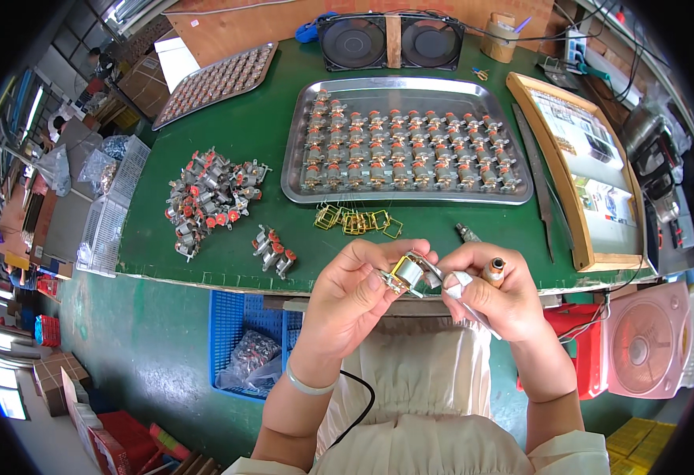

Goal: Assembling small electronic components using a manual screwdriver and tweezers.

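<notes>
Just past the table's front edge, my left hand (339, 297) pinches a small silver cylindrical motor-like part (409, 272) with a yellow wire frame (398, 265) around it. Against its right side comes a flat grey metal tip, held in my right hand (513, 301). My right fingers are closed around a tool with a brown rounded handle end (495, 267); its exact kind is hidden. White tape wraps my right thumb. Several loose yellow wire frames (356, 221) lie beyond my hands, and a few similar silver parts (274, 252) are left of them.
A steel tray (290, 170) holds rows of the parts; another tray (264, 59) stands back left. A heap of parts (208, 198) lies left. Twin black fans (353, 43) are behind, a wooden-framed board (584, 257) right. A blue crate (222, 348) sits below the table.
</notes>
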A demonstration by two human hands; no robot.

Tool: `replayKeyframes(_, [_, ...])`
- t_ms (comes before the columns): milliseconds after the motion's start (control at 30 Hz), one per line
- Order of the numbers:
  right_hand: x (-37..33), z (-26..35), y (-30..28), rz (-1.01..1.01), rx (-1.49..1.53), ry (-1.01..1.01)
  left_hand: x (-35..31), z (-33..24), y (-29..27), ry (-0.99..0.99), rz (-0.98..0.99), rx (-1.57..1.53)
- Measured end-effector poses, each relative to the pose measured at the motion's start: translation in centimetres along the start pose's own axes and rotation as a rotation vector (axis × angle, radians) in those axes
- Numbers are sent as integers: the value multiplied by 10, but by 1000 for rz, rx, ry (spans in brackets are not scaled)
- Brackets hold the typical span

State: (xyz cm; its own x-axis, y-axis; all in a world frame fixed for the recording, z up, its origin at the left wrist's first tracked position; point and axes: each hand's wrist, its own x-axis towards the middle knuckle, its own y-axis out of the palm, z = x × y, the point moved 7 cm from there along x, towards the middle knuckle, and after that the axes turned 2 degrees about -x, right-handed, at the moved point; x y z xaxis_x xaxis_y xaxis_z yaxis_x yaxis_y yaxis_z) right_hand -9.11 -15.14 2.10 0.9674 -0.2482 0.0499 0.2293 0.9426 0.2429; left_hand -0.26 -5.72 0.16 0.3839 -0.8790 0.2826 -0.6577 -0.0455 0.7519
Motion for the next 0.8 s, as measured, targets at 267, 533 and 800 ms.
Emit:
replayKeyframes(267, [1, -12, 4, -15, 388, 108, 1, 2, 2, -10, 30, -20])
replayKeyframes(533, [-2, 2, -10, -68, -79, 41, -2, -4, -7, 21, -95, 38])
replayKeyframes(800, [-12, 42, 25, -71, -1080, -601, 0, -9, -5, 138, -185, 429])
